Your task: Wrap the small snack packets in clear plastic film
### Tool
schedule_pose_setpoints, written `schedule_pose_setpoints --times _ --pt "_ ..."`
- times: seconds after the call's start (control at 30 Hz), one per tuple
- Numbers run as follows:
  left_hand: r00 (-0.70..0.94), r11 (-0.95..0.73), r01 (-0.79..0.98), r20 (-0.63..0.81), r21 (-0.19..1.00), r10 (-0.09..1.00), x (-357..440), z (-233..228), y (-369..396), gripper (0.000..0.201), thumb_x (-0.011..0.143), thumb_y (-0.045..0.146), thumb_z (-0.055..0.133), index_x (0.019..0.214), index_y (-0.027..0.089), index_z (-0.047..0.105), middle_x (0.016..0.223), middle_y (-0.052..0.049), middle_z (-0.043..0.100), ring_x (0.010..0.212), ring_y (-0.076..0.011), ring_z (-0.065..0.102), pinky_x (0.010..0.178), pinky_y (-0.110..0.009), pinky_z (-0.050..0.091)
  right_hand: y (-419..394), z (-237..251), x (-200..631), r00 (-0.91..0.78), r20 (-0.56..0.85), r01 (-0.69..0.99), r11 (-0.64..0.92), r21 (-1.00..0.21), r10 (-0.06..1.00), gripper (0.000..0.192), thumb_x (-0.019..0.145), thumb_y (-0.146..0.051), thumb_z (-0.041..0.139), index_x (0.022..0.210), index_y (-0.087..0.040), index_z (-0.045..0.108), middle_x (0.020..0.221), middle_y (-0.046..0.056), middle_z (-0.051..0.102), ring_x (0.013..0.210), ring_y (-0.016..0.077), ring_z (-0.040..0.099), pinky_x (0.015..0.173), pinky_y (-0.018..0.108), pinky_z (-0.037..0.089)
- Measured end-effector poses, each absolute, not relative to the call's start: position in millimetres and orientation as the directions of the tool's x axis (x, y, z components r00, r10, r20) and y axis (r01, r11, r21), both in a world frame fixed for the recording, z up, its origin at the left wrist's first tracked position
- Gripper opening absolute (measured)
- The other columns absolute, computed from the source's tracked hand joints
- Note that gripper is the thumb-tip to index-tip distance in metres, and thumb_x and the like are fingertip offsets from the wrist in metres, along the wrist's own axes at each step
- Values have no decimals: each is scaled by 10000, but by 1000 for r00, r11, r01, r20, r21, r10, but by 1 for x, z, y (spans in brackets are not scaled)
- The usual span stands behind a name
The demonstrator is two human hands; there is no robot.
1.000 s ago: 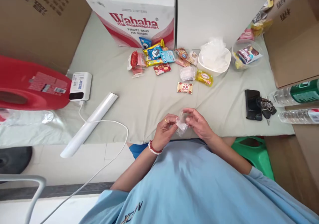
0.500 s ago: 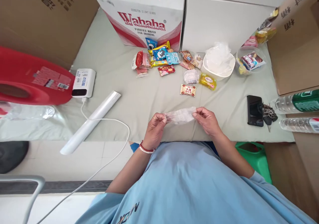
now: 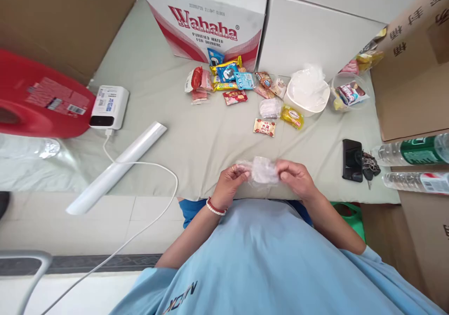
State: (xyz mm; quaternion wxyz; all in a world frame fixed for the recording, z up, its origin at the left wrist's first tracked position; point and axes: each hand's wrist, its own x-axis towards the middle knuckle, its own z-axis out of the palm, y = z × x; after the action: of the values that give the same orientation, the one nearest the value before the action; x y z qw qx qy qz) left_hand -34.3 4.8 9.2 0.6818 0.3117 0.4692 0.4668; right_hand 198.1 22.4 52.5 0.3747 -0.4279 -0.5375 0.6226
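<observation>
A thin, crumpled clear plastic bag (image 3: 264, 170) is stretched between my two hands over the front part of the cloth-covered table. My left hand (image 3: 228, 184) pinches its left end between thumb and fingers. At the opposite end my right hand (image 3: 296, 178), slightly blurred, grips it with thumb and fingertips. The middle of the bag looks bunched and whitish. Just beyond it lies a small beige snack packet (image 3: 264, 127). Farther back are a folded bundle of clear plastic (image 3: 270, 108) and a yellow snack packet (image 3: 292, 117).
A white bowl (image 3: 305, 107) holds crumpled plastic, beside a clear tub (image 3: 363, 88) of snacks. Several snack packets (image 3: 228, 73) lie before the Wahaba-marked carton (image 3: 210, 25). A phone (image 3: 352, 161), keys (image 3: 370, 168) and bottles (image 3: 421, 151) are right; a white tube (image 3: 117, 170) and cable are left.
The plastic bag has gone from a long, taut strip to a more bunched shape. Both hands have moved slightly lower and right, and the camera view has shifted a little.
</observation>
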Motion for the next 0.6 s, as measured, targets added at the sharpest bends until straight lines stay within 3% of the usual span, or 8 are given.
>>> schedule_pose_setpoints --times 0.07,0.17,0.23,0.27,0.37,0.47,0.6 --pt "76 308 -331 -300 892 951 -43 10 7 345 745 494 863 827 190 723 824 -12 698 807 -151 612 821 -298 486 22 53 193 -449 -103 -73 -151 -986 887 425 932 -621 630 911 -214 750 741 28 637 599 142 504 599 300 445" --pt "102 255 -267 -236 929 966 -53 17 13 297 805 478 822 889 204 745 860 -19 706 837 -162 623 833 -306 494 22 44 177 -258 -181 -133 -220 -966 949 344 884 -487 747 1150 -270 719 1041 32 709 679 123 571 628 265 486" --pt "156 233 -220 -202 947 967 -53 21 15 258 843 453 794 890 203 750 830 -17 694 803 -155 617 798 -298 499 23 38 164 -221 -250 -137 -284 -949 943 550 765 -395 865 1271 -304 669 1228 27 690 846 141 646 724 256 531" --pt "169 223 -207 -190 953 967 -52 22 15 244 849 440 790 892 202 753 828 -18 693 797 -153 617 786 -294 501 24 35 158 -264 -274 -131 -315 -940 925 582 721 -380 893 1256 -288 681 1220 28 700 903 161 664 770 266 543" --pt "119 212 -212 -190 954 975 -44 18 14 232 828 411 813 895 197 757 824 -14 690 768 -136 608 740 -270 496 25 33 154 -355 -299 -112 -358 -927 886 364 710 -419 883 976 -206 754 908 11 733 815 174 669 771 292 544" --pt "-6 216 -284 -227 934 974 -41 8 9 248 783 402 847 865 195 739 788 7 669 677 -107 565 639 -241 468 32 37 168 -205 -302 -97 -326 -940 931 285 751 -445 845 833 -200 726 728 -22 674 631 119 572 640 256 485" --pt "-153 225 -366 -296 903 943 -53 -1 3 255 765 386 853 862 196 714 801 22 659 596 -71 515 546 -213 413 46 47 201 -24 -284 36 -283 -958 958 291 743 -447 836 834 -205 701 703 -23 654 555 92 466 544 236 389"
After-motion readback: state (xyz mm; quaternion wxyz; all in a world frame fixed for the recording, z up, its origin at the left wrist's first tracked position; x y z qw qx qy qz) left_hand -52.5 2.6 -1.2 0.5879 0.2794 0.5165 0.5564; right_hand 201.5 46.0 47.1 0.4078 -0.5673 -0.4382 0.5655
